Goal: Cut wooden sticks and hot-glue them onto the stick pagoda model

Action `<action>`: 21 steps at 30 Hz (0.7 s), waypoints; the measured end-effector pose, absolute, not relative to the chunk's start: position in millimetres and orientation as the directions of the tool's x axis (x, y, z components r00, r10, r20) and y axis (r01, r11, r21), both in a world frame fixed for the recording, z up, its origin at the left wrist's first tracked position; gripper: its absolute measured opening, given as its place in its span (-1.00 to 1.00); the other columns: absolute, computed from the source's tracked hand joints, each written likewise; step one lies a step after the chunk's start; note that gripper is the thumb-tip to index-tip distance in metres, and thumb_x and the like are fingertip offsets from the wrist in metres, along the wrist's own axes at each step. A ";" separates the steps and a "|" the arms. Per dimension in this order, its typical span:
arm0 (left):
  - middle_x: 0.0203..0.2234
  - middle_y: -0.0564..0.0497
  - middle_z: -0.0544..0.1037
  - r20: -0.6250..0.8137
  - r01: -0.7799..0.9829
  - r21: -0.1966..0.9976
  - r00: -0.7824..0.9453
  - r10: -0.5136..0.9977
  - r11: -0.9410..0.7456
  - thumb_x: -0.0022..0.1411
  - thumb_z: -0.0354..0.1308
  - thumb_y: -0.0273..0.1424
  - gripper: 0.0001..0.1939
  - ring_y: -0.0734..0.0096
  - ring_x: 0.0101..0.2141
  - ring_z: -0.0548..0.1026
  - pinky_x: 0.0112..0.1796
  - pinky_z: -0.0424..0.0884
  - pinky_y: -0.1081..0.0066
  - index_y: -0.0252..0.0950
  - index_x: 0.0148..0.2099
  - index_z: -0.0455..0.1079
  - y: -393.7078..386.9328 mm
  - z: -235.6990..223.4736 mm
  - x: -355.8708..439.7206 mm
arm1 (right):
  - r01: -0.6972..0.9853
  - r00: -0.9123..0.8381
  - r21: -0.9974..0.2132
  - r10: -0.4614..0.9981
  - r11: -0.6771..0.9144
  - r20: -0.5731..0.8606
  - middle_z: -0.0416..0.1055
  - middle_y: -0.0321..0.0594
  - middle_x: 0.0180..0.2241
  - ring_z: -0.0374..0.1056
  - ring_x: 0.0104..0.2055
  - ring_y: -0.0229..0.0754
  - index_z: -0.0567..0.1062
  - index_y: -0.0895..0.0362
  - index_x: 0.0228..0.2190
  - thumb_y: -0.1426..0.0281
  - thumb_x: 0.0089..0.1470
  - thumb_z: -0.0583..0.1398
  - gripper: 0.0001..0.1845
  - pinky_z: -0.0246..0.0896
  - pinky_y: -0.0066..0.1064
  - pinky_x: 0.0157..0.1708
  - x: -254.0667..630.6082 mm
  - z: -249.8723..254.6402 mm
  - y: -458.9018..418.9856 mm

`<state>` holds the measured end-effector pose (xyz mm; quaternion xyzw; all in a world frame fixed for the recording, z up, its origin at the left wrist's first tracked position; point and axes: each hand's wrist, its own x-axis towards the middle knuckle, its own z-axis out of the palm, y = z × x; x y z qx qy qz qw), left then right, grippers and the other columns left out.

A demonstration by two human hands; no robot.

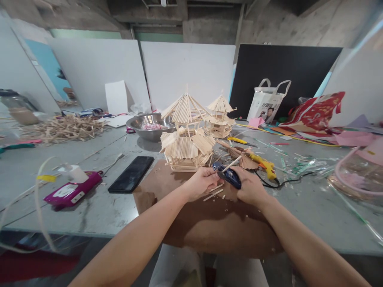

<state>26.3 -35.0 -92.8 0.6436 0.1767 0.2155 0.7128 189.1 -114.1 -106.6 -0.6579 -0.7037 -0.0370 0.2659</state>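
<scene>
My left hand [204, 181] is closed, with its fingertips pinched around the near end of a thin wooden stick [232, 162]. My right hand [249, 186] is closed on a dark-blue hand tool [231, 178] whose exact kind I cannot make out. The stick lies across the tool and slants up to the right. Just behind my hands stands a stick-built pavilion model [187, 149] with a tiered roof. Short cut stick pieces [213, 195] lie below my fingers on a brown board [215, 223].
A second pavilion model [220, 119], a steel bowl [140, 129] and a stick pile [68, 128] stand farther back. Left are a black phone [131, 174] and a purple power strip [74, 190]. A yellow glue gun [265, 165] with a cable lies right, near plastic scraps [308, 165].
</scene>
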 end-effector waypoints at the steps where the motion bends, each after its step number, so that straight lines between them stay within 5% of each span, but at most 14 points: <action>1: -0.83 0.22 0.07 0.002 -0.073 0.990 0.856 0.517 0.117 -0.05 0.12 -0.19 -0.70 0.74 -0.80 -0.04 -0.74 -0.15 0.58 -0.38 -0.49 0.28 -34.1 -92.7 25.4 | 0.943 -0.005 -0.299 0.905 0.146 0.426 0.37 -0.12 -0.20 0.29 -0.19 -0.09 0.27 0.16 -0.13 0.37 -0.21 0.11 -0.50 0.15 -0.33 -0.25 189.5 -106.8 -114.1; 12: -0.87 0.24 0.01 -0.125 0.037 0.927 0.969 0.212 0.374 -0.06 0.13 -0.22 -0.70 0.75 -0.83 -0.12 -0.79 -0.21 0.61 -0.39 -0.51 0.26 -27.5 -88.2 16.5 | 0.941 -0.119 -0.235 0.886 0.245 0.449 0.38 -0.14 -0.22 0.30 -0.21 -0.10 0.26 0.15 -0.16 0.36 -0.17 0.09 -0.57 0.15 -0.36 -0.30 189.3 -107.1 -117.3; 21: -0.84 0.24 0.04 -0.109 0.017 0.940 0.962 0.252 0.342 -0.06 0.13 -0.21 -0.70 0.75 -0.81 -0.13 -0.78 -0.25 0.61 -0.39 -0.50 0.25 -27.9 -88.0 16.7 | 0.948 -0.052 -0.273 0.922 0.167 0.384 0.41 -0.14 -0.33 0.33 -0.31 -0.10 0.29 0.17 -0.21 0.36 -0.18 0.08 -0.61 0.14 -0.39 -0.37 185.5 -106.9 -119.1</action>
